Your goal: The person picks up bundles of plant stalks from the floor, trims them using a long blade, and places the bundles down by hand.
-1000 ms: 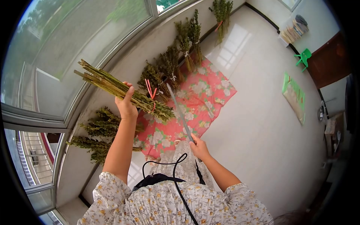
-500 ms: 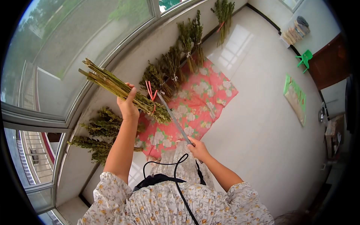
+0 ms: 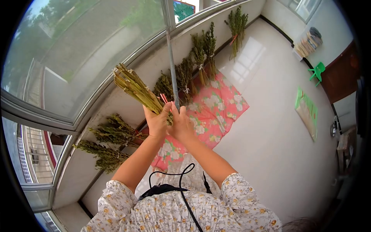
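Head view, looking down between floral sleeves [image 3: 119, 195]. Holding a bundle of stalks [image 3: 137, 88] in the left hand [image 3: 155, 123], with fingers bent snugly round the stems and the thumb along the near side. Long axis of the bundle: from bare cut ends at the upper left, near the window [image 3: 89, 50], slanting down rightward to a leafy end between the two hands, mostly hidden. Gripping a grey rod [image 3: 172, 71] in the right hand [image 3: 181, 125], with fingers curled tight round the lower part; cannot tell the extent below the grip. Running almost straight up the view, with a far end overlapping the window frame [image 3: 167, 19]; cannot tell whether touching it. Spread like a V above the wrists: bundle on the left, nearer the left hand, rod on the right, with a pink tie [image 3: 164, 98] in the gap. At the base, right fingers just beside the leafy end; too overlapped to tell any contact. Beyond, several leafy bundles [image 3: 199, 54] against the wall [image 3: 162, 57], near a red flowered cloth [image 3: 228, 100] on the floor [image 3: 255, 154].
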{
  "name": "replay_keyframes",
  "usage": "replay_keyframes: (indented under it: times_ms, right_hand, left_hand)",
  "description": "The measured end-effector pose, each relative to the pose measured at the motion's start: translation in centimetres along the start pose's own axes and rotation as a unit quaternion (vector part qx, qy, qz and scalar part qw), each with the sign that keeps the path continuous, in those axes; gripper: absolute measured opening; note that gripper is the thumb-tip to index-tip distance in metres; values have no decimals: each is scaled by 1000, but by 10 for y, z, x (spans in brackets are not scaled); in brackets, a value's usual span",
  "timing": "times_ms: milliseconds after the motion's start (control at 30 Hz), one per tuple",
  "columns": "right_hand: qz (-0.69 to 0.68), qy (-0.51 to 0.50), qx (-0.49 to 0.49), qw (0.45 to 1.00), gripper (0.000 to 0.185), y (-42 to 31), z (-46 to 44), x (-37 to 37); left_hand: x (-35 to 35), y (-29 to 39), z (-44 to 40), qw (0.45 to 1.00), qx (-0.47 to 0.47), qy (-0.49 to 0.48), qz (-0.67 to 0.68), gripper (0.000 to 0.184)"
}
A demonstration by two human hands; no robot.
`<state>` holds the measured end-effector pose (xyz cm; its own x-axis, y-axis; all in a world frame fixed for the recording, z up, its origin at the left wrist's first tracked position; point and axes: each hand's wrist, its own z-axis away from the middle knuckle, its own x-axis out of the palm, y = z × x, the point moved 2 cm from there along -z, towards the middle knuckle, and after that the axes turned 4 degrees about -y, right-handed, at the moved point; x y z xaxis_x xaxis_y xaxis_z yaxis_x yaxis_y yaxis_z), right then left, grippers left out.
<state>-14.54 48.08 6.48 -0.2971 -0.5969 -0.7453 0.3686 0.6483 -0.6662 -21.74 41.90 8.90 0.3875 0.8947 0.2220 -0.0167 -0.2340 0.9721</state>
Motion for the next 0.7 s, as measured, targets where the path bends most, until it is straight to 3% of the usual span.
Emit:
replay_keyframes:
  times_ms: [67,100,133,200,233,267,333,433,467,533,567,600,667,700]
  right_hand:
    - [-23,41,-4,999,64,-2,-14,11]
    - [-49,44,-6,998,50,-2,-16,8]
    - [-49,44,-11,998,50,2,-18,6]
    - [-61,32,-79,994,39,13,-21,1]
    - [-94,12,-80,992,35,19,-22,-5]
    - [-94,13,-81,992,35,26,-25,-10]
    - [-138,-42,-163,976,37,35,-30,-13]
    - [-113,-145,-219,958,39,33,-33,-17]
    - [-75,-196,-230,950,40,27,-32,-19]
    - [-55,-222,-212,950,40,25,-35,-14]
    - [-49,-232,-224,945,42,31,-38,-7]
    - [-44,-243,-235,940,45,37,-38,-3]
    - [-8,-237,-215,947,54,45,-26,-11]
    - [3,-202,-155,967,58,58,-17,-11]
  left_hand:
    - [4,-3,9,999,12,-30,-12,59]
    - [4,2,15,999,-31,-43,-9,67]
    - [1,10,16,999,-28,-41,-9,67]
    - [-6,27,16,983,-4,-177,-38,71]
    - [-23,33,6,925,107,-231,-282,84]
    - [-39,41,-1,885,169,-254,-353,97]
    - [-52,63,-25,916,72,-334,-211,106]
    - [-37,92,-48,876,77,-460,-120,117]
    - [-30,93,-49,877,76,-459,-121,117]
    - [-15,88,-42,791,-115,-600,40,101]
    - [-20,76,-41,769,-124,-627,15,68]
    - [-26,68,-36,768,-126,-628,16,68]
    - [-41,49,-31,862,-147,-485,9,37]
    - [-47,38,-31,861,-149,-485,11,37]
